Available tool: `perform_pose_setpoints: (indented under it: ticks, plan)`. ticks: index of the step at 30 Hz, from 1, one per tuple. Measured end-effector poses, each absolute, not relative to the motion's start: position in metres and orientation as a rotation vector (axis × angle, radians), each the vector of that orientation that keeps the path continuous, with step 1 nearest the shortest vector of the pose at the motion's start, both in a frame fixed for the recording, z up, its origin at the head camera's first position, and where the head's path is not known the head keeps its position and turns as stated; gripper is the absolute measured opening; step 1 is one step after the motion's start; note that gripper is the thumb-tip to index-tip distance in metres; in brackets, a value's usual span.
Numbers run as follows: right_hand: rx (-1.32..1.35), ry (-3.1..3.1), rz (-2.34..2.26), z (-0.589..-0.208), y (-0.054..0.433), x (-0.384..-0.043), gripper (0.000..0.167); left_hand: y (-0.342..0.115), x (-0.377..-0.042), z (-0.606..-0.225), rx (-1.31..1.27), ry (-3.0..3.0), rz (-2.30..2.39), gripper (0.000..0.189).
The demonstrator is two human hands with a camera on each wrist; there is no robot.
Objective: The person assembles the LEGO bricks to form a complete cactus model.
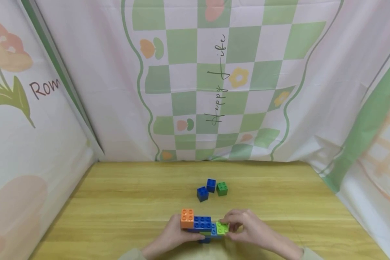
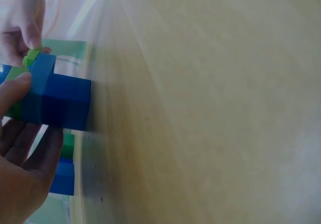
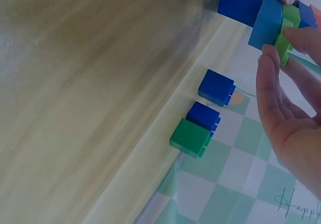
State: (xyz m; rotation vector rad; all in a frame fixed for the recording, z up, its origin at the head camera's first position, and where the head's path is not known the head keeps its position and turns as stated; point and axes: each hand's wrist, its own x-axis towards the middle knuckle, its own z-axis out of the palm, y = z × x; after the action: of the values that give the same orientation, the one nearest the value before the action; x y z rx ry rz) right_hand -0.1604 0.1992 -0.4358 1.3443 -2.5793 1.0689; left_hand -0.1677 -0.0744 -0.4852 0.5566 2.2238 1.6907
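A stack of toy building bricks stands at the table's near side, with an orange brick [image 1: 187,219] at its upper left and a dark blue brick [image 1: 202,222] beside that. My left hand [image 1: 178,233] grips the stack from the left, its thumb across the front. Lower down, a lighter blue brick [image 3: 266,22] juts out to the right. On that one sits a thin lime green brick [image 1: 222,228], which my right hand [image 1: 247,227] pinches between thumb and fingers. At the bottom, a dark blue brick [image 2: 67,102] shows in the left wrist view.
Behind the stack are two loose blue bricks [image 1: 202,194] and a green brick [image 1: 222,189] on the wooden table [image 1: 133,195]. A patterned curtain [image 1: 182,79] hangs along the table's back edge, with more cloth at both sides.
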Motion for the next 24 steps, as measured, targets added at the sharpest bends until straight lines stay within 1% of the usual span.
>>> perform_pose_setpoints:
  ticks: [17,24]
  plan:
    - [1.266,-2.683,1.065,-0.4307,0.1964,-0.1573,0.031,-0.0749,-0.1683,-0.4863,0.578,2.217,1.709,0.043]
    - [1.281,-2.674,1.024,-0.4309,0.1986,-0.1559,0.032,-0.0746,-0.1680,-0.4852,0.579,2.218,1.704,0.044]
